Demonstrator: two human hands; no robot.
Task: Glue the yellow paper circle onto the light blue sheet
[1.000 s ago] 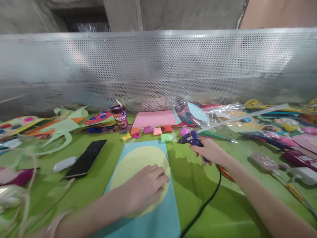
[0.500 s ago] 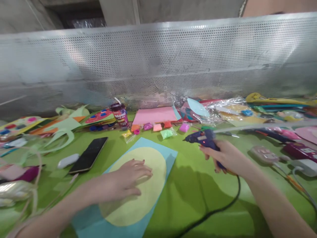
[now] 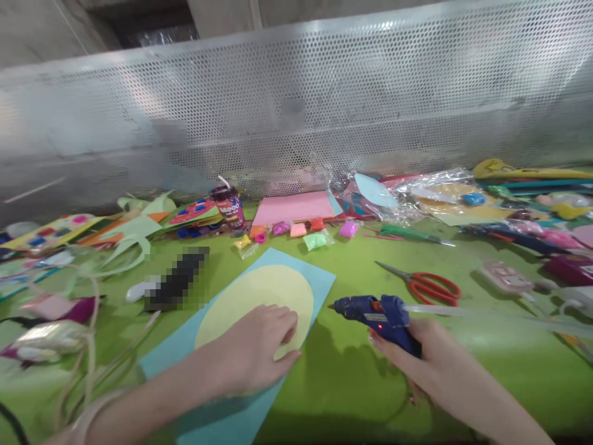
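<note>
My right hand point(image 3: 430, 358) is wrapped round the grip of a dark blue hot glue gun point(image 3: 370, 309). The gun points left, its small red light is lit, and a long clear glue stick point(image 3: 445, 311) sticks out of its back. My left hand point(image 3: 264, 346) rests over a pale yellow paper oval point(image 3: 245, 287), fingers bent and thumb held apart from them. That oval lies on a light blue sheet of paper point(image 3: 319, 278), and my hand and forearm hide part of both. Between the gun's nozzle and the blue sheet is a narrow gap.
Red-handled scissors point(image 3: 430, 287) lie behind the glue gun, with green-handled scissors point(image 3: 407, 233) farther back. Small colourful clay packets point(image 3: 317, 240) line the middle, before pink paper point(image 3: 296, 209). A drink cup point(image 3: 229, 209) stands left of them. A perforated metal panel point(image 3: 296, 111) closes the back.
My right hand has brought the glue gun lower and nearer to me, uncovering the red scissors. My left hand has shifted right and its fingers have curled.
</note>
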